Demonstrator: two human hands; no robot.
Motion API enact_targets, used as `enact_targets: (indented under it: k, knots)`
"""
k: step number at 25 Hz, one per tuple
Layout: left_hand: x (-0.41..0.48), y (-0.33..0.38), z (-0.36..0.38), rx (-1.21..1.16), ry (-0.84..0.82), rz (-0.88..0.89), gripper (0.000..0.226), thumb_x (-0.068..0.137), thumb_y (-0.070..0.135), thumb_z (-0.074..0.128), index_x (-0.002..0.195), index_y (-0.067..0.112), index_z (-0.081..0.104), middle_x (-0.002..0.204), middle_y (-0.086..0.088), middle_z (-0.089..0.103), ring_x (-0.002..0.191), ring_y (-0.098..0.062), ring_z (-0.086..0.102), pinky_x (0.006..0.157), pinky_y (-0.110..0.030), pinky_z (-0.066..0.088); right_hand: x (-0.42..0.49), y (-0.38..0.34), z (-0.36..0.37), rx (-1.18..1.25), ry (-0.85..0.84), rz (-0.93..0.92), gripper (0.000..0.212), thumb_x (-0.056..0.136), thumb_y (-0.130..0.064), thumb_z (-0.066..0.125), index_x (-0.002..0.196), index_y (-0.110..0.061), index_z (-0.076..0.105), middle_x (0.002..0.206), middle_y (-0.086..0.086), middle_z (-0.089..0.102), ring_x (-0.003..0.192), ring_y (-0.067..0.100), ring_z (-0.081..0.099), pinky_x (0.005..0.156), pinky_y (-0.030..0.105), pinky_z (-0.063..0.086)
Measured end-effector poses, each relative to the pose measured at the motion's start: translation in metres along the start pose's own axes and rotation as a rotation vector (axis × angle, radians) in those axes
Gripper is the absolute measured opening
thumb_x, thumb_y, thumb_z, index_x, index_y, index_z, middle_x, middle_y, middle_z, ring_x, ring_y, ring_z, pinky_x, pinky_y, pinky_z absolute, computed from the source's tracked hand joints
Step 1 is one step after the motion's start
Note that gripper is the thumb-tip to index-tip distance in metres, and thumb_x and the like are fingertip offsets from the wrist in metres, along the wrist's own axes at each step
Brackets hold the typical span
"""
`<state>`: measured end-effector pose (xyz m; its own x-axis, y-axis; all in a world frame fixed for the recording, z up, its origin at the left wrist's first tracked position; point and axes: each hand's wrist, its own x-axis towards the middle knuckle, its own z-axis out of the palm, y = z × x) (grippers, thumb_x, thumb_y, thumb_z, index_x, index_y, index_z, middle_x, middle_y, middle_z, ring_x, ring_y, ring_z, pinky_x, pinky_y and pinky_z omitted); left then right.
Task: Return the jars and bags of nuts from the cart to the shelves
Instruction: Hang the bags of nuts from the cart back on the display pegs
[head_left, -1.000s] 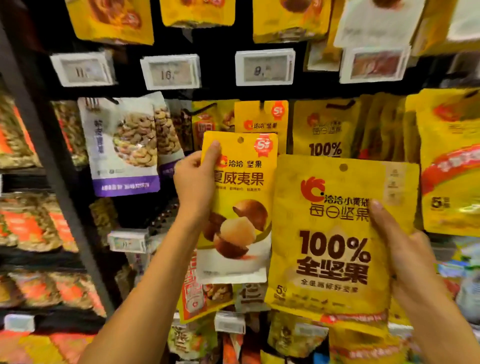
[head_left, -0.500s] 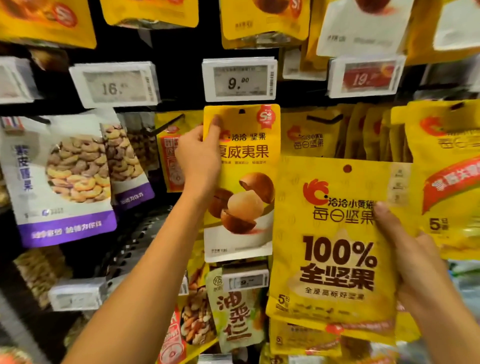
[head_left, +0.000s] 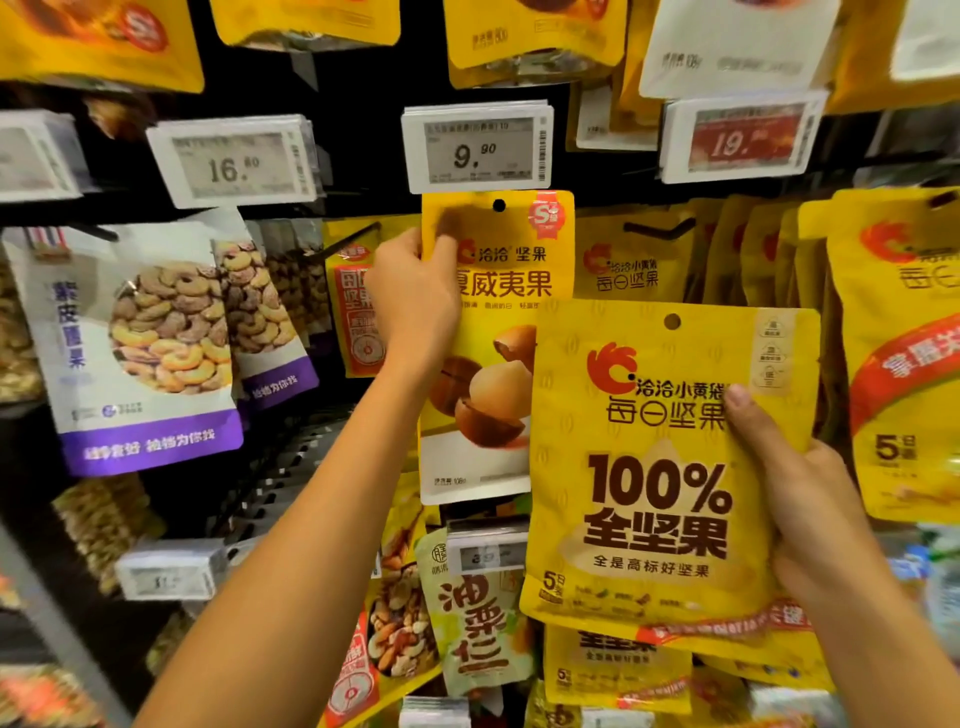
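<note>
The left hand (head_left: 410, 306) is pinching a yellow plastic macadamia bag (head_left: 498, 291) at twelve o'clock, seemingly not hooked yet. The right hand (head_left: 810, 509) is gripping a bigger yellow nut pouch (head_left: 639, 467) at four o'clock, also waiting.

The left arm is stretching up from the lower left, forearm bare, and the left hand (head_left: 415, 291) is pinching the upper left edge of the macadamia bag (head_left: 498, 291), its blurred thumb lying across the front. The right arm is extending from the lower right, held lower, and the right hand (head_left: 800, 499) is gripping the right edge of the mixed-nut bag (head_left: 649, 467), thumb on its front and fingers wrapping behind.
</note>
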<state>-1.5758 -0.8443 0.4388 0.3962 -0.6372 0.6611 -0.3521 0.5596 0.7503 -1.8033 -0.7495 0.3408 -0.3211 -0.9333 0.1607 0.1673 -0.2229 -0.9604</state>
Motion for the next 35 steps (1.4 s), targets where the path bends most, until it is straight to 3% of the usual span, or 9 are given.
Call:
enact_targets:
  k: [8,12,16,22,26,28,30,32,35]
  knots:
    - [0.005,-0.011,-0.011,-0.021,0.045,-0.096,0.045,0.094,0.036,0.053,0.053,0.019,0.045,0.053,0.004,0.050,0.051,-0.011,0.047,0.056,-0.029,0.036,0.001,0.002,-0.003,0.006,-0.014,0.014,0.044,0.059,-0.055,0.065,0.094,-0.028,0.065,0.078,-0.003,0.076,0.068,0.015,0.073,0.056,0.030,0.052]
    - [0.005,-0.011,-0.011,0.006,0.027,-0.070,0.044,0.095,0.036,0.050,0.054,0.021,0.046,0.055,0.004,0.053,0.053,-0.013,0.051,0.059,-0.032,0.040,0.004,0.003,0.000,0.010,-0.032,0.015,0.043,0.061,-0.053,0.065,0.095,-0.028,0.065,0.079,-0.003,0.076,0.069,0.016,0.073,0.049,0.026,0.055]
    - [-0.004,-0.019,-0.010,0.014,-0.001,-0.022,0.038,0.095,0.037,0.050,0.060,0.023,0.054,0.069,-0.009,0.067,0.072,-0.029,0.066,0.071,-0.046,0.053,0.006,0.006,0.001,0.006,-0.021,0.020,0.037,0.063,-0.053,0.065,0.092,-0.031,0.064,0.078,-0.004,0.076,0.068,0.015,0.072,0.052,0.028,0.053]
    - [0.008,-0.041,0.009,0.065,0.000,-0.065,0.036,0.097,0.037,0.046,0.069,0.019,0.060,0.102,-0.012,0.071,0.073,-0.017,0.064,0.066,-0.036,0.049,0.008,0.005,0.001,0.007,-0.017,0.022,0.045,0.059,-0.056,0.066,0.096,-0.029,0.064,0.079,-0.004,0.076,0.068,0.015,0.073,0.050,0.027,0.053]
    - [0.010,-0.045,0.016,0.076,-0.101,-0.140,0.039,0.099,0.038,0.040,0.070,0.018,0.057,0.076,0.003,0.064,0.070,-0.013,0.060,0.066,-0.031,0.046,0.009,-0.002,-0.001,0.029,-0.020,0.002,0.043,0.064,-0.053,0.066,0.099,-0.028,0.065,0.082,-0.003,0.076,0.072,0.015,0.073,0.049,0.025,0.054]
    - [-0.001,-0.042,0.008,0.286,0.071,-0.031,0.036,0.097,0.043,0.041,0.093,0.011,0.056,0.089,0.000,0.061,0.080,-0.015,0.055,0.062,-0.024,0.040,0.012,-0.006,-0.003,0.052,-0.027,-0.025,0.039,0.066,-0.050,0.066,0.097,-0.027,0.066,0.081,-0.003,0.076,0.072,0.015,0.073,0.048,0.023,0.054]
    - [-0.033,-0.029,0.002,0.222,0.248,0.187,0.033,0.095,0.044,0.041,0.096,0.013,0.051,0.089,0.001,0.055,0.081,-0.012,0.050,0.064,-0.016,0.036,0.016,-0.012,-0.004,0.062,-0.020,-0.053,0.042,0.067,-0.049,0.067,0.101,-0.026,0.065,0.083,-0.003,0.076,0.073,0.015,0.073,0.051,0.025,0.056]
    - [-0.075,-0.008,0.014,-0.057,-0.037,0.180,0.037,0.091,0.054,0.038,0.083,0.021,0.050,0.079,0.002,0.055,0.075,-0.011,0.052,0.068,-0.019,0.042,0.022,-0.019,-0.007,0.070,-0.011,-0.098,0.044,0.066,-0.050,0.068,0.103,-0.025,0.065,0.087,-0.002,0.076,0.077,0.016,0.073,0.058,0.030,0.060]
    - [-0.107,0.014,0.046,-0.287,-0.393,-0.101,0.049,0.086,0.062,0.041,0.085,0.016,0.057,0.081,0.001,0.064,0.077,-0.006,0.062,0.070,-0.024,0.052,0.033,-0.031,-0.012,0.080,-0.022,-0.118,0.043,0.065,-0.050,0.069,0.099,-0.024,0.066,0.084,-0.002,0.076,0.075,0.016,0.073,0.056,0.027,0.058]
